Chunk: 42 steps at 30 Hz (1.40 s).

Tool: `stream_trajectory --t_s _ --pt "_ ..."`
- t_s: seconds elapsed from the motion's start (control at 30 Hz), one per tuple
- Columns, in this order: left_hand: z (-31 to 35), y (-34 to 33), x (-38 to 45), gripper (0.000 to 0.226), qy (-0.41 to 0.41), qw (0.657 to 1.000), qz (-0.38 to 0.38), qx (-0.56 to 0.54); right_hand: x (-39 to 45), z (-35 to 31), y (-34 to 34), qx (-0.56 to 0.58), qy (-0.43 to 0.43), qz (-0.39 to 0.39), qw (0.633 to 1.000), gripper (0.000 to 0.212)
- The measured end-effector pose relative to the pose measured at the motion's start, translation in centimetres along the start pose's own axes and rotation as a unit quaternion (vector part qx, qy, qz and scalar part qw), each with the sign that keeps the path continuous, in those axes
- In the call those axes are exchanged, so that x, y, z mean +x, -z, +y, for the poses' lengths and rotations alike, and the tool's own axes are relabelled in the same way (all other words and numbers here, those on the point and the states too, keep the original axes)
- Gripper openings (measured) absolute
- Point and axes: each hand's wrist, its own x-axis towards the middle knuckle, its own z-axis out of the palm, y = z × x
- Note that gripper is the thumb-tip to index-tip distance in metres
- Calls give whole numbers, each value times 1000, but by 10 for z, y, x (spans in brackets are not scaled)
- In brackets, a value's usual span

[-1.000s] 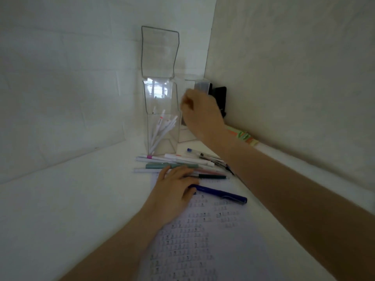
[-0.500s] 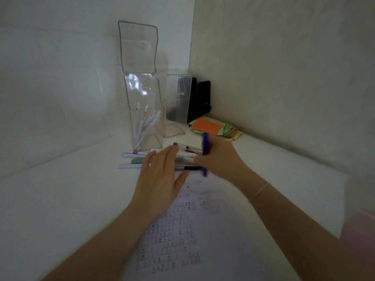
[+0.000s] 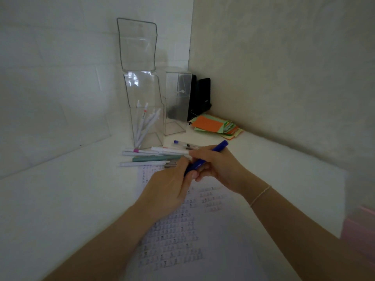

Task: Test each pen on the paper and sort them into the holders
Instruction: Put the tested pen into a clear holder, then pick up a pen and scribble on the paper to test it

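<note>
Both hands meet over the paper [image 3: 203, 250]. The right hand [image 3: 218, 169] and left hand [image 3: 172, 189] each grip the blue pen [image 3: 205, 158]. More pens [image 3: 150, 157] lie past the paper, in front of the clear holder [image 3: 145, 110].

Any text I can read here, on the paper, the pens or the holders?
Paper: rows of small handwritten marks, too blurred to read.
Blue pen, held by both hands: no legible print.
Pens on the table and clear holder: no readable labels.
</note>
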Motion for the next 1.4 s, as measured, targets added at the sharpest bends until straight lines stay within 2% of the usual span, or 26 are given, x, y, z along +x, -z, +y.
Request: stream_trajectory --t_s 0.13,0.23,0.33,0.43,0.6,0.77,0.9,1.4 --pt "1 5 0 42 -37 999 -3 7 -11 -9 18 50 -50 -54 996 29" --pt "2 2 0 37 -18 999 -12 40 -20 -10 34 78 -58 -2 995 32" --pt "-1 -1 -2 47 23 997 -42 65 -31 0 52 111 -56 56 991 25" --pt "-4 -4 -3 54 33 993 -92 71 -42 16 56 42 -69 78 994 11" --pt "-1 -5 -3 39 39 986 -152 51 -51 39 46 -9 -63 179 982 30" --pt "-5 -8 -4 52 46 983 -172 52 -57 51 35 -113 -20 222 968 22" --pt "-5 -9 -4 50 45 982 -173 57 -56 55 33 -152 -17 268 951 25" --pt "-3 -7 -3 54 51 980 -182 62 -55 57 30 -158 -21 271 949 14"
